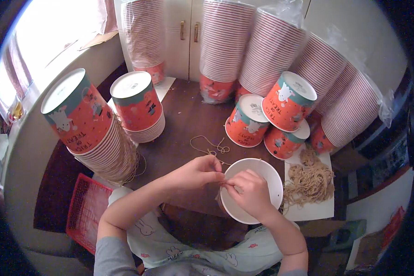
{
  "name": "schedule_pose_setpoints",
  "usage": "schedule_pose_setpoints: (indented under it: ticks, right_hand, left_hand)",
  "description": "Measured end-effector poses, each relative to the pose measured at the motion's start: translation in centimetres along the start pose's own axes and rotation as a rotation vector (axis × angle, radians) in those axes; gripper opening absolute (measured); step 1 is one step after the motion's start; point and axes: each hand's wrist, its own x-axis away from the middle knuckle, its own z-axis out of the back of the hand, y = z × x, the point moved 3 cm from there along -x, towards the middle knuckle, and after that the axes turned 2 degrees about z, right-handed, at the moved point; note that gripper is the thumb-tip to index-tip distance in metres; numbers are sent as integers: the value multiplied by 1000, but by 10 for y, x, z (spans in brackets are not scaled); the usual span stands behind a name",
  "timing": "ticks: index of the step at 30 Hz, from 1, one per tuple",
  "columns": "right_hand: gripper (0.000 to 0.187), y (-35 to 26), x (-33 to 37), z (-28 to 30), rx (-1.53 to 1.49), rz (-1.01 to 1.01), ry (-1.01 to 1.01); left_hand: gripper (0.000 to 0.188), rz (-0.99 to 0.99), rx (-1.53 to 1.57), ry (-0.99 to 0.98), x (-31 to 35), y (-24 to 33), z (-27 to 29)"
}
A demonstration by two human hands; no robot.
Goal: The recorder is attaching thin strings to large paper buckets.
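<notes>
A paper bucket (273, 184), white inside, stands upright at the front edge of the table, its open mouth toward me. Over the left part of its rim my left hand (201, 173) and my right hand (252, 192) meet, fingertips pinched together. Both appear closed on a thin tan cord, though the bit between the fingers is mostly hidden. Loose cord (210, 146) curls on the table just beyond my left hand. Farther right, a tangled bundle of cord (313, 179) lies on a white sheet (310, 211).
Orange-and-green upside-down buckets stand in a tall stack (85, 124) and a shorter stack (138, 108) at left. Several loose buckets (246, 122) sit at right. Behind are plastic-wrapped bucket stacks (225, 46) before a cabinet (177, 50). A red basket (78, 202) is at lower left.
</notes>
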Motion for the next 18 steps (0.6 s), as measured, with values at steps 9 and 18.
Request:
schedule_pose_setpoints:
  ticks: [9,18]
  right_hand:
    - [7,11,2,-3,-126,-147,-33]
    - [7,12,2,-2,-160,-126,-1]
  left_hand:
    - [20,-190,-615,151,18,0,1]
    - [14,-476,-1008,438,20,-5,-8]
